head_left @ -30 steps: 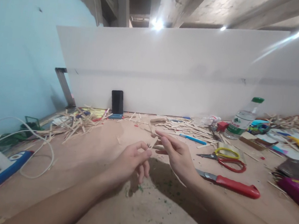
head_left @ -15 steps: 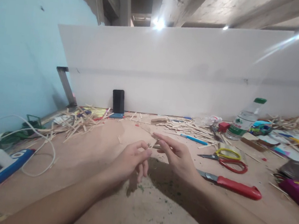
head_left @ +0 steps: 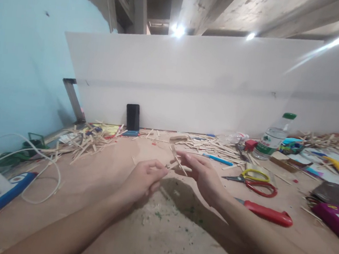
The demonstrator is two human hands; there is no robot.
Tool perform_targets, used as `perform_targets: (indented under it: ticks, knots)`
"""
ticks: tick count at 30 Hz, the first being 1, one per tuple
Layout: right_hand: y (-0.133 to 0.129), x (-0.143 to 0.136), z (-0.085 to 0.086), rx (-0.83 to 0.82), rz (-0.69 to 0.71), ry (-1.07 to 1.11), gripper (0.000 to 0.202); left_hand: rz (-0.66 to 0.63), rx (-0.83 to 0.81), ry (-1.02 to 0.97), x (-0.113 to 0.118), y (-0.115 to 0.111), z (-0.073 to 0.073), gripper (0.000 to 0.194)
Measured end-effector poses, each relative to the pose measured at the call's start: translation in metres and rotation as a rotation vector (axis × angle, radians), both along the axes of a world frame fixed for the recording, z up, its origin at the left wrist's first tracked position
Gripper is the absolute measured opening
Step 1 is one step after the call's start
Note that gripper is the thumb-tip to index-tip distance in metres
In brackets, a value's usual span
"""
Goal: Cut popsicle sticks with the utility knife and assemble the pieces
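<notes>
Over the middle of the worktop, my left hand (head_left: 144, 177) pinches a small piece made of thin wooden sticks (head_left: 172, 165) between thumb and fingertips. Its sticks cross at angles, one slanting down to the right and another standing up at the back. My right hand (head_left: 205, 174) is just to the right, fingers stretched out and close to the sticks. Whether its fingertips touch them I cannot tell. Right of that hand lie scissors (head_left: 260, 187) with one yellow and one red handle loop, and a red-handled tool (head_left: 267, 213), its metal end partly hidden by my right forearm.
Loose wooden sticks (head_left: 216, 147) lie along the back, near a blue pen-like tool (head_left: 217, 159). A phone (head_left: 132, 117) leans against the white partition (head_left: 174, 79). A water bottle (head_left: 270, 141) stands back right. At left are a blue-and-white power strip (head_left: 1, 196) and white cable (head_left: 58, 176).
The stick piece has turned in my left hand, so a slanting stick now shows. My right hand's fingers have parted a little from my left. The view has shifted slightly.
</notes>
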State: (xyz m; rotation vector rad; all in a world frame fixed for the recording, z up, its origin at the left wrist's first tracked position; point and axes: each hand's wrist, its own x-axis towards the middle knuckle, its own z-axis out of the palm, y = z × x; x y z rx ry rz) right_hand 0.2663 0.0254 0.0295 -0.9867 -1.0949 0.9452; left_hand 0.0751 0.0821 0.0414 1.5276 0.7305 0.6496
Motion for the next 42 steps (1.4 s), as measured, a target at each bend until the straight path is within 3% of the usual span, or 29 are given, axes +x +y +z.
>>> perform_targets:
  ticks: [4, 10, 15, 20, 27, 33, 39, 42]
  knots:
    - [-0.001, 0.008, 0.008, -0.013, 0.03, -0.103, 0.035, 0.052, 0.012, -0.024, 0.0, 0.001, 0.004, 0.052]
    - [-0.009, 0.006, 0.015, 0.108, -0.026, -0.302, 0.023, -0.027, -0.008, -0.036, -0.003, 0.001, 0.004, 0.055]
    - [-0.011, 0.001, 0.008, 0.252, -0.174, -0.384, 0.013, -0.09, -0.054, -0.064, -0.002, -0.001, -0.001, 0.058]
    - [-0.009, -0.004, -0.005, 0.264, -0.234, -0.377, 0.015, -0.066, -0.035, -0.077, 0.001, -0.004, -0.005, 0.059]
    - [-0.005, 0.007, 0.002, 0.14, -0.092, -0.267, 0.035, 0.068, 0.138, -0.051, -0.001, -0.002, 0.006, 0.035]
    - [-0.01, 0.011, 0.016, 0.067, 0.08, -0.409, 0.023, 0.076, 0.238, -0.011, -0.006, 0.003, 0.005, 0.03]
    - [-0.012, 0.015, 0.019, 0.153, 0.174, -0.521, 0.028, -0.007, 0.242, -0.019, -0.01, 0.005, 0.003, 0.034]
    - [-0.013, 0.012, 0.018, 0.239, 0.135, -0.57, 0.02, 0.004, 0.19, -0.04, -0.006, 0.008, 0.0, 0.035]
